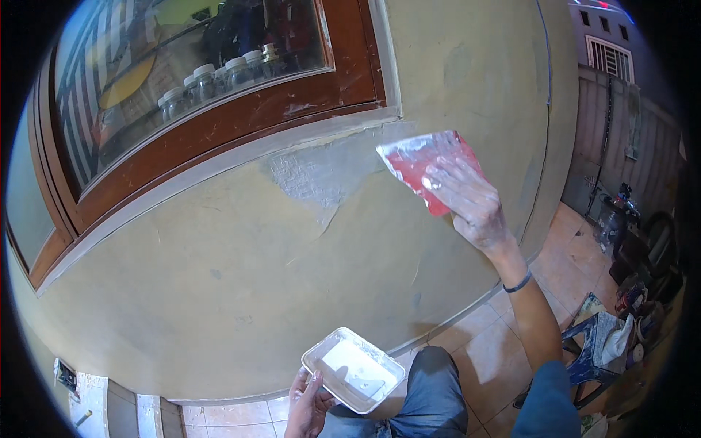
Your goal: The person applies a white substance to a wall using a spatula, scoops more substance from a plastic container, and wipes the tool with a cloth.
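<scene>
My right hand grips a red, white-smeared flat spreader, raised in front of the beige wall just right of a patch of pale grey filler under the window frame. Low at the bottom centre, my left hand holds a small pale rectangular tub with white paste inside, above my legs.
A brown wooden window with jars behind its glass fills the upper left. A spattered stool and assorted clutter stand on the tiled floor at the right, near a metal gate. White tiled steps are at lower left.
</scene>
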Motion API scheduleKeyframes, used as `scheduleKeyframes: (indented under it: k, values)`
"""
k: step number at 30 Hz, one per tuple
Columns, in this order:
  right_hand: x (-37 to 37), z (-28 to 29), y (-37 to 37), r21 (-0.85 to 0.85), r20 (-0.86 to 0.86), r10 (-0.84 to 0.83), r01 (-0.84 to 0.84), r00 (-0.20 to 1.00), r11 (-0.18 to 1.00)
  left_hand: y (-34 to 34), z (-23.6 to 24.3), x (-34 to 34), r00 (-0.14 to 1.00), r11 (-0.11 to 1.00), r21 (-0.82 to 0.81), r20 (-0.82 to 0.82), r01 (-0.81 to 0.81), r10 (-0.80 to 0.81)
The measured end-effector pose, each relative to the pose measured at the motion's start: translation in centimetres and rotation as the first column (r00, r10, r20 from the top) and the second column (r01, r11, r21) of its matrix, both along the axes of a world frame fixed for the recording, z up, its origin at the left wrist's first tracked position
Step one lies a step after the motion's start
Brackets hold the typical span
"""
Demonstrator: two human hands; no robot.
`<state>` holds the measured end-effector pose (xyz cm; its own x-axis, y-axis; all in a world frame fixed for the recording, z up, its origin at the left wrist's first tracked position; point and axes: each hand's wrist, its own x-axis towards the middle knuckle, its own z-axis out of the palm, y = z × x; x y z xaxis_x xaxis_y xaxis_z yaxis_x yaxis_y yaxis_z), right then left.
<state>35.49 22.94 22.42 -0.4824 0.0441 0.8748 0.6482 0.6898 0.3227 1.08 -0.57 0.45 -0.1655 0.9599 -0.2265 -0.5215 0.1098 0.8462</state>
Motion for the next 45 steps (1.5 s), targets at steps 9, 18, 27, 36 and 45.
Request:
scheduleKeyframes:
  k: [9,18,27,36,45]
  values:
    - [-2.3,0.2,0.1,0.032,0.017,-0.015,0.015,1.0,0.999,0.2,0.4,-0.6,0.998,0.997,0.053,0.028,0.057,-0.058]
    - [-1.7,1.8,0.0,0.017,-0.054,0.015,-0.014,0.998,1.0,0.1,-1.4,-1.3,0.998,0.998,-0.012,0.013,0.062,-0.062]
    - [-0.9,-0.6,-0.9,-0.02,0.057,0.002,0.0,0.998,1.0,0.0,-0.5,-0.9,0.999,0.999,-0.002,0.018,0.046,-0.046]
    - [-1.1,-0.4,0.3,-0.02,-0.04,-0.042,0.041,0.998,0.999,0.1,-0.3,-0.3,0.999,0.999,-0.032,0.036,0.018,-0.017]
    - [0.9,-1.8,-1.3,-0.077,-0.063,0.011,-0.016,0.998,0.997,0.4,0.4,-0.3,0.994,0.998,-0.021,0.086,0.067,-0.065]
